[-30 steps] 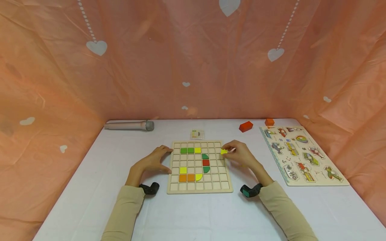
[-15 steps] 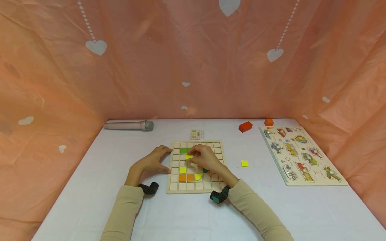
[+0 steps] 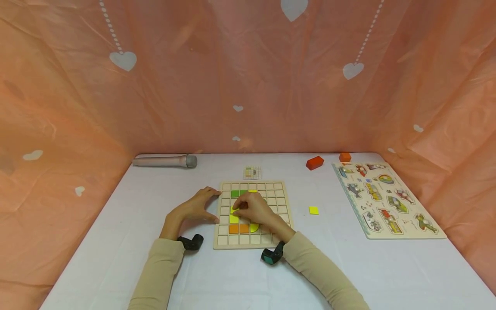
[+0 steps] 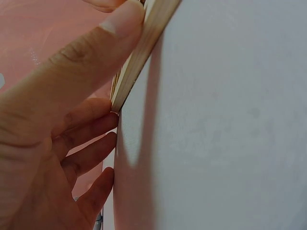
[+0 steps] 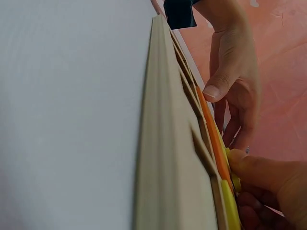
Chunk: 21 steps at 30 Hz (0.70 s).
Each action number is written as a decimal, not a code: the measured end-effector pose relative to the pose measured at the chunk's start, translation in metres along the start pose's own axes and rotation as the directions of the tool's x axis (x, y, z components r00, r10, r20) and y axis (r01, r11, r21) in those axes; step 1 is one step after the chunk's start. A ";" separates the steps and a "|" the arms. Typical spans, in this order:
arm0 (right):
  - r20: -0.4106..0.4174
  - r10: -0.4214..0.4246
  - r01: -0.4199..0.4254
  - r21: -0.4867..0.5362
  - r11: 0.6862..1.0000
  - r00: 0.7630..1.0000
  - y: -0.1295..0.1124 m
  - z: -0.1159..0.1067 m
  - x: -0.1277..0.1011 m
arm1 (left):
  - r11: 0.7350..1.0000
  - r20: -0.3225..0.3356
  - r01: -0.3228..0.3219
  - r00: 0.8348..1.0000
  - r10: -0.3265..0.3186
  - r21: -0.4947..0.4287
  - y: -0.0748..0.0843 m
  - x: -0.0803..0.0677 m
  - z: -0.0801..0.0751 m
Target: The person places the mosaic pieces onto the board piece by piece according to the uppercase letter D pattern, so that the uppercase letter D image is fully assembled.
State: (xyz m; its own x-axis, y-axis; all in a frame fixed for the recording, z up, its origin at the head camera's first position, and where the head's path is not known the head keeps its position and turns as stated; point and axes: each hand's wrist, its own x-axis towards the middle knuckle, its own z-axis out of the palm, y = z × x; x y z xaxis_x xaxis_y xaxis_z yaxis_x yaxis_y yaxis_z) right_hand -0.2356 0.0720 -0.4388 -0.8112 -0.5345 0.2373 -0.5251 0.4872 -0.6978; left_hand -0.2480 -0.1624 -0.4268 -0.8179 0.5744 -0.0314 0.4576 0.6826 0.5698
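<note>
A square wooden grid board [image 3: 248, 246] lies in front of me, with coloured tiles in some of its cells. My right hand [image 3: 255, 209] pinches a small yellow tile [image 3: 233, 209] between thumb and fingers, low over the board's left part. Just nearer to me sits a yellow square tile [image 3: 234, 219], with orange tiles [image 3: 239, 229] and a rounded yellow tile [image 3: 253, 227] in the row below. Farther up are green tiles [image 3: 235, 193]; the right hand hides the tiles beneath it. My left hand [image 3: 195, 206], thumb and fingers spread, touches the board's left edge.
One yellow square [image 3: 314, 210] lies on the table right of the board. Behind the board is a small pattern card [image 3: 252, 173]. A microphone [image 3: 164, 161] lies back left; a red block [image 3: 314, 162], an orange block [image 3: 345, 157] and a picture puzzle [image 3: 387, 202] are at right.
The right hand has carried the yellow tile from the board's right edge leftward across it and down to the left columns. The loose yellow square on the table came into sight. The left hand stays put.
</note>
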 end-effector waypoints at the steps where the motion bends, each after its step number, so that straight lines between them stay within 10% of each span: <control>1: -0.003 -0.003 0.003 -0.011 1.000 1.000 0.000 0.000 0.000 | 1.000 0.001 0.003 1.000 -0.003 -0.003 0.000 0.000 0.000; 21: 0.082 -0.106 0.117 -0.142 0.983 0.991 0.001 -0.005 0.001 | 1.000 -0.003 -0.012 1.000 0.012 0.007 0.002 -0.002 -0.001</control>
State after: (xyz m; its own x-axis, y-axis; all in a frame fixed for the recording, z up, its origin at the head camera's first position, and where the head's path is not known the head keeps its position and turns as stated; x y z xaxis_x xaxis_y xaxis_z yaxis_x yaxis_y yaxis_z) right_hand -0.2380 0.0755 -0.4364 -0.7270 -0.6380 0.2538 -0.6477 0.5144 -0.5621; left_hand -0.2462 -0.1625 -0.4254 -0.8134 0.5813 -0.0221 0.4698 0.6789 0.5642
